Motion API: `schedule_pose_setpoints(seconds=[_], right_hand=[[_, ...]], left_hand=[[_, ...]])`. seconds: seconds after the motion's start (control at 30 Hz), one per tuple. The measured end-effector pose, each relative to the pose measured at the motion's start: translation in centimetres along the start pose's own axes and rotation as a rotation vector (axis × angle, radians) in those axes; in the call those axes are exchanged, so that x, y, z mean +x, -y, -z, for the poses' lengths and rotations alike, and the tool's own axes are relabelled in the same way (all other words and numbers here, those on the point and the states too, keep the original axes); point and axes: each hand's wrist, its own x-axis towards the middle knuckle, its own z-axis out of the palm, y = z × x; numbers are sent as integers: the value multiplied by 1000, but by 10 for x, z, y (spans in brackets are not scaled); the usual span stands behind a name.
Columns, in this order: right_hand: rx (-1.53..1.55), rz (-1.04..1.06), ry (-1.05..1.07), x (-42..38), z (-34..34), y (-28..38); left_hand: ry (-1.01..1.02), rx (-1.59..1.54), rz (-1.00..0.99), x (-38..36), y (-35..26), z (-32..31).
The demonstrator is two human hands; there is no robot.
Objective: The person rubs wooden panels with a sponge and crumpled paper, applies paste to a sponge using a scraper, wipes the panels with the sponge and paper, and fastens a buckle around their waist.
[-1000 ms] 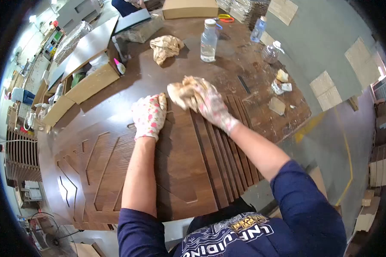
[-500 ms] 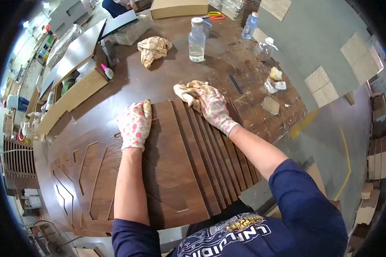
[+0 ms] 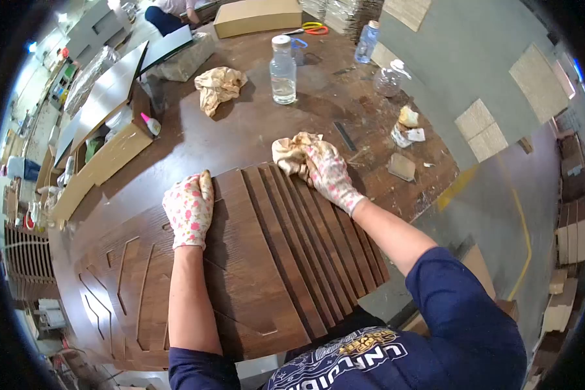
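A dark brown wooden panel (image 3: 240, 260) lies in front of me, with long parallel grooves on its right part and thin angular cut lines on its left. My left hand (image 3: 190, 211), in a white glove with pink dots, is closed over the panel's far edge, its fingertips hidden. My right hand (image 3: 331, 174), gloved alike, grips a crumpled, stained beige rag (image 3: 291, 153) at the far end of the grooves. Beyond it, a dark flat strip (image 3: 344, 136) lies on the table.
On the brown table (image 3: 240, 136) stand a clear bottle (image 3: 283, 75) of liquid and a blue-tinted bottle (image 3: 366, 44). Another crumpled rag (image 3: 218, 88) lies behind my hands. Orange-handled scissors (image 3: 314, 28) are at the back. A cardboard tray (image 3: 104, 166) fills the left. A person (image 3: 169, 14) is at the far left.
The view has shifted, so the table things sit further left. My right hand and its rag have moved slightly right and nearer along the grooves. My left hand stays at the far edge.
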Motion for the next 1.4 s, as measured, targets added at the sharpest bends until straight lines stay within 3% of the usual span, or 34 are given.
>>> schedule_pose_setpoints(seconds=[0.1, 0.2, 0.3, 0.37, 0.4, 0.43, 0.47, 0.57, 0.63, 0.7, 0.77, 0.83, 0.9, 0.93, 0.97, 1.03, 1.1, 1.13, 1.2, 1.23, 1.3, 1.4], right_hand=[[113, 170, -149, -97, 29, 12], [298, 79, 48, -176, 88, 37], [226, 75, -34, -138, 71, 19], [222, 171, -211, -68, 23, -11], [290, 62, -158, -37, -4, -29], [166, 128, -225, -10, -6, -31], [181, -55, -43, -6, -5, -32], [221, 100, -146, -107, 6, -34], [233, 113, -73, -176, 72, 6], [333, -13, 72, -230, 85, 3], [27, 82, -87, -214, 59, -10], [136, 28, -111, -136, 36, -31], [407, -192, -35, -50, 4, -48], [-45, 15, -114, -18, -17, -62], [-92, -53, 20, -5, -13, -64], [68, -16, -69, -37, -10, -66], [108, 154, -245, -118, 12, -50], [97, 169, -229, -170, 27, -44], [175, -13, -10, -253, 85, -4], [169, 46, -45, -319, 72, -22], [-7, -112, 293, -365, 107, -11], [72, -112, -92, -319, 121, -7]], left_hand=[[-41, -56, -27, 2, -1, 0], [-71, -62, -44, 1, 4, -3], [-60, -28, -39, 3, 3, -4], [-53, -10, -15, 3, 0, -1], [-34, -4, -14, 3, -2, 3], [-13, 3, -16, 1, -2, 4], [-98, -26, -56, 1, 1, -1], [-74, -2, -24, 1, 5, -6], [-76, 7, -35, 1, 7, -10], [-53, 17, -9, 3, 5, -6], [-70, -6, -21, 5, 4, -5], [-74, -19, -23, 3, 5, -6], [1, -26, 20, 2, 1, 1], [-90, -13, -33, 0, 8, -7], [-99, -21, -49, 1, 9, -9], [-51, 24, -9, 2, 9, -8], [-66, 26, -20, 4, 13, -13], [-60, 41, -20, 4, 15, -14], [-42, 42, -22, 5, 15, -13], [-36, 53, -18, 4, 14, -13], [-27, 80, -23, 4, 13, -11], [14, 33, 20, 6, 12, -12]])
